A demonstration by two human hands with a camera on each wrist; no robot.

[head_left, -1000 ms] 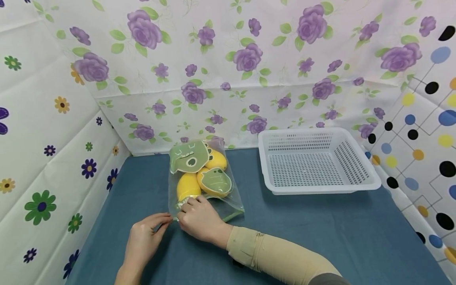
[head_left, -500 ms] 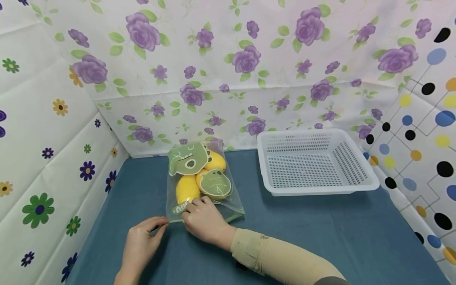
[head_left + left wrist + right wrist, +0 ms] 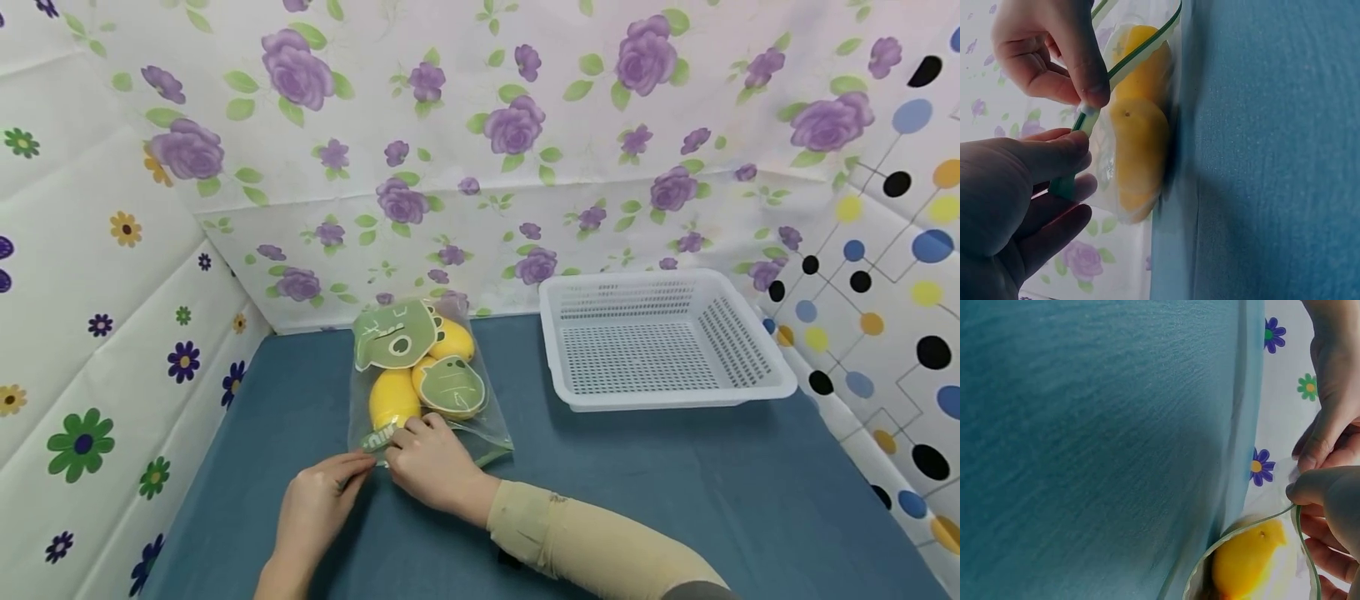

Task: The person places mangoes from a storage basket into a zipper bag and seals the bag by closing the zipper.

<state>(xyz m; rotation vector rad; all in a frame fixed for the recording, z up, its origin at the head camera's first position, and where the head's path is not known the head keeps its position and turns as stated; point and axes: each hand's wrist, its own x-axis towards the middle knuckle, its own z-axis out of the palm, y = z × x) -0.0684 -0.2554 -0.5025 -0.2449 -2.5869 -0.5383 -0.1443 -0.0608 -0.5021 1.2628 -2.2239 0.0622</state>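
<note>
A clear zip bag (image 3: 397, 333) with green dinosaur prints lies on the table, its mouth toward me. Inside are several yellow lemon-like fruits (image 3: 393, 398). My left hand (image 3: 311, 504) pinches the left end of the bag's green-edged rim (image 3: 1142, 47) between thumb and fingers. Close beside it, my right hand (image 3: 435, 467) grips the same rim, thumb and index finger at a small whitish piece (image 3: 1089, 110) on the strip. Toward the right the mouth gapes, and one fruit (image 3: 1244, 565) shows through it in the right wrist view.
A white perforated plastic basket (image 3: 645, 398) stands to the right at the back of the blue-covered table (image 3: 637, 500). Behind the table hangs a rose-printed cloth (image 3: 517, 208), with patterned cloths at both sides. A small dark object (image 3: 510, 558) shows under my right forearm.
The left hand first drew slightly left, pulling the rim straight, then came back right, near the right hand. The right hand shifted slightly right and then stayed, still gripping the rim.
</note>
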